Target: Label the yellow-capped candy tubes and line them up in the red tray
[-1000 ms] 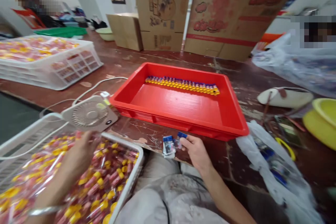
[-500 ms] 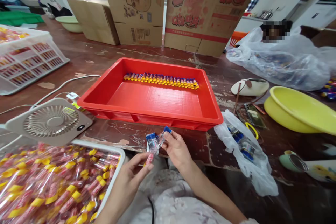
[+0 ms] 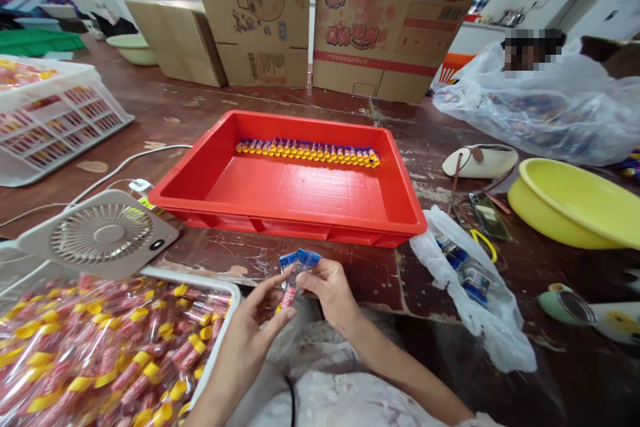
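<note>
Close together, both my hands are in front of the red tray. In my left hand [image 3: 257, 323] is a small pink-and-white tube [image 3: 287, 297], gripped between thumb and fingers. Behind it a clear sleeve with a blue top [image 3: 286, 260] stands partly hidden by the fingers. My right hand [image 3: 336, 293] pinches another blue-topped clear sleeve [image 3: 309, 257], which overlaps the tube; I cannot tell how far the tube is inside. At my left, a white bin [image 3: 235, 293] holds many pink tubes with yellow ends. The red tray [image 3: 300, 197] has a row of packed tubes [image 3: 307, 150] along its far side.
A small fan [image 3: 107, 233] with a cable stands left of the tray. To the right lie a white plastic bag [image 3: 475, 320] of blue-topped sleeves, a phone [image 3: 490, 217], a yellow basin [image 3: 575, 207] and a mug [image 3: 563, 305]. Cardboard boxes [image 3: 395, 20] stand behind.
My right hand has brought its blue-topped sleeve down and left, against the tube in my left hand. The tube is now tilted more upright. The view has shifted slightly.
</note>
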`<state>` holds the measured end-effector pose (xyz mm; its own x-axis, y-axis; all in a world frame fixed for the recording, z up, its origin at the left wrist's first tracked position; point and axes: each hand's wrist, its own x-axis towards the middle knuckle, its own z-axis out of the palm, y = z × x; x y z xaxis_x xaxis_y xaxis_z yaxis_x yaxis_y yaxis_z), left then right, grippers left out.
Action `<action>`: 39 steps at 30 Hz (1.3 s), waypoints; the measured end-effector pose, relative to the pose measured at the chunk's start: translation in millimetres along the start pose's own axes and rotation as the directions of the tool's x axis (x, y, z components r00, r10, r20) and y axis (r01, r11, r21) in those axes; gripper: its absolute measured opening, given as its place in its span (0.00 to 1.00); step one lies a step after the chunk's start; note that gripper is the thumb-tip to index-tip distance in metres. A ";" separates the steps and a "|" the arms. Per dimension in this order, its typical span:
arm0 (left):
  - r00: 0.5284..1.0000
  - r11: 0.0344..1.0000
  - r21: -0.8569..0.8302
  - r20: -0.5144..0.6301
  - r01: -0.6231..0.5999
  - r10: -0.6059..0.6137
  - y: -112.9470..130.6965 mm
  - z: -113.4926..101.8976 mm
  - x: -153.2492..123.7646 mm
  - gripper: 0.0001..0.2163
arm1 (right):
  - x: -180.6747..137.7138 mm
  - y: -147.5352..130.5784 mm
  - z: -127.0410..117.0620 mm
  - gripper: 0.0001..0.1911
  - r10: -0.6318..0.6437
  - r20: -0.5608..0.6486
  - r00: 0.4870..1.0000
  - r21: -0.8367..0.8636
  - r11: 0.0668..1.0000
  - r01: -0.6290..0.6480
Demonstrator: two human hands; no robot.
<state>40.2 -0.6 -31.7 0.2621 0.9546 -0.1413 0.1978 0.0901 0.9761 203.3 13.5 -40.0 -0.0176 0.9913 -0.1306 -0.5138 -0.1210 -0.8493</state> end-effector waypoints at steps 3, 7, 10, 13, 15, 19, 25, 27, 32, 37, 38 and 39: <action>0.996 0.996 -0.086 -0.088 -0.037 0.029 1.4 1.0 2.9 0.16 | -2.0 5.3 3.1 0.14 0.011 0.057 0.998 -0.031 0.999 -0.009; 0.995 0.988 -0.134 -0.079 -0.075 0.064 6.9 -2.9 5.5 0.14 | -2.5 8.8 5.8 0.15 0.033 0.075 0.997 -0.014 0.999 -0.032; 1.000 0.981 -0.195 0.019 -0.017 0.021 12.8 -8.6 5.6 0.20 | -1.7 5.5 6.5 0.17 0.064 0.034 0.997 0.071 0.995 -0.067; 0.999 0.967 -0.252 0.016 0.041 -0.039 16.2 -10.7 5.6 0.17 | -1.1 2.5 8.1 0.17 0.098 0.016 0.995 0.126 0.987 -0.099; 0.997 0.958 -0.280 -0.040 0.055 -0.069 15.8 -9.1 6.3 0.14 | -1.4 2.7 10.2 0.18 0.100 0.006 0.995 0.128 0.987 -0.100; 0.983 0.929 -0.361 -0.132 0.076 -0.131 10.3 -1.8 9.2 0.12 | -3.1 6.6 15.5 0.18 0.104 -0.008 0.995 0.148 0.984 -0.102; 0.951 0.870 -0.489 -0.232 0.068 -0.205 4.4 6.3 14.3 0.12 | -4.0 15.3 18.8 0.16 0.095 -0.001 0.996 0.162 0.982 -0.093; 0.944 0.864 -0.501 -0.259 0.048 -0.203 4.4 7.7 15.7 0.12 | -3.5 17.9 18.6 0.15 0.077 0.006 0.997 0.156 0.985 -0.077; 0.934 0.852 -0.521 -0.280 0.048 -0.223 2.2 10.1 18.6 0.12 | -3.4 22.0 18.9 0.13 0.062 0.010 0.998 0.161 0.985 -0.063; 0.932 0.858 -0.511 -0.277 0.064 -0.234 -0.9 9.0 19.4 0.12 | -4.1 21.8 20.0 0.13 0.069 -0.005 0.998 0.166 0.984 -0.068; 0.936 0.856 -0.513 -0.266 0.067 -0.233 0.0 8.3 19.0 0.11 | -4.1 21.3 20.3 0.14 0.074 -0.013 0.997 0.165 0.984 -0.071; 0.944 0.849 -0.524 -0.241 0.069 -0.226 1.6 7.8 18.3 0.11 | -4.1 20.6 20.6 0.14 0.078 -0.022 0.997 0.163 0.984 -0.074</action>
<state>52.6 14.8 -34.1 -0.0251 0.9491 -0.3141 -0.3085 0.2915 0.9055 175.1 8.0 -46.5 -0.0392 0.9774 -0.2078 -0.6439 -0.1837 -0.7427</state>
